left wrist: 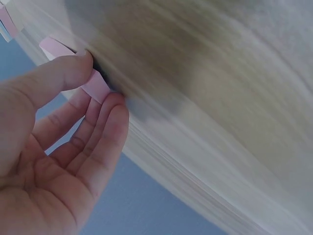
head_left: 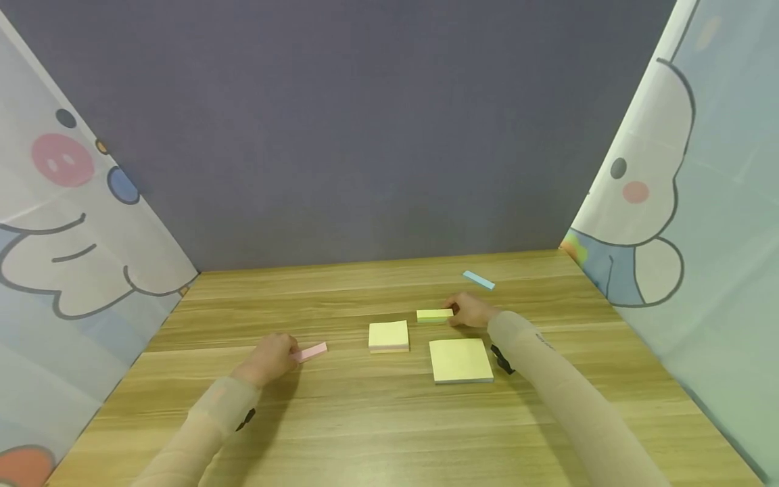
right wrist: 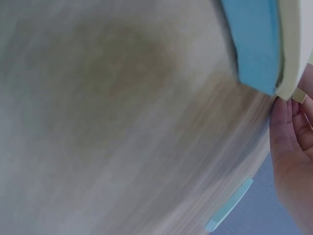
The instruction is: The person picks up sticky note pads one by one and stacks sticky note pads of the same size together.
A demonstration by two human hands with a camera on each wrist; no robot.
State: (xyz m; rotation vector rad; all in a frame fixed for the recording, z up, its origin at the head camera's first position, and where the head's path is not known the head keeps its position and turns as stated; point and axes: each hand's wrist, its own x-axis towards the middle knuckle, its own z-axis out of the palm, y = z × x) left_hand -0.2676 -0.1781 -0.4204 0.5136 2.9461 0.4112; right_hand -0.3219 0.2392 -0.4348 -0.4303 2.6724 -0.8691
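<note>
My left hand (head_left: 268, 358) pinches a narrow pink sticky-note pad (head_left: 312, 352) low over the table on the left. In the left wrist view the thumb lies on one side of that pink pad (left wrist: 97, 86) and the fingertips on the other. My right hand (head_left: 471, 310) grips the right end of a small yellow and green sticky-note pad (head_left: 434, 316) between thumb and fingers. In the right wrist view, a large pad with a blue side (right wrist: 259, 44) partly hides the right hand (right wrist: 288, 147).
A square yellow sticky-note pad (head_left: 389, 336) lies mid-table, with a larger yellow pad (head_left: 460, 360) to its right. A narrow blue pad (head_left: 479, 280) lies beyond my right hand. A dark panel (head_left: 377, 135) stands behind the wooden table (head_left: 365, 433), with printed cloths at both sides.
</note>
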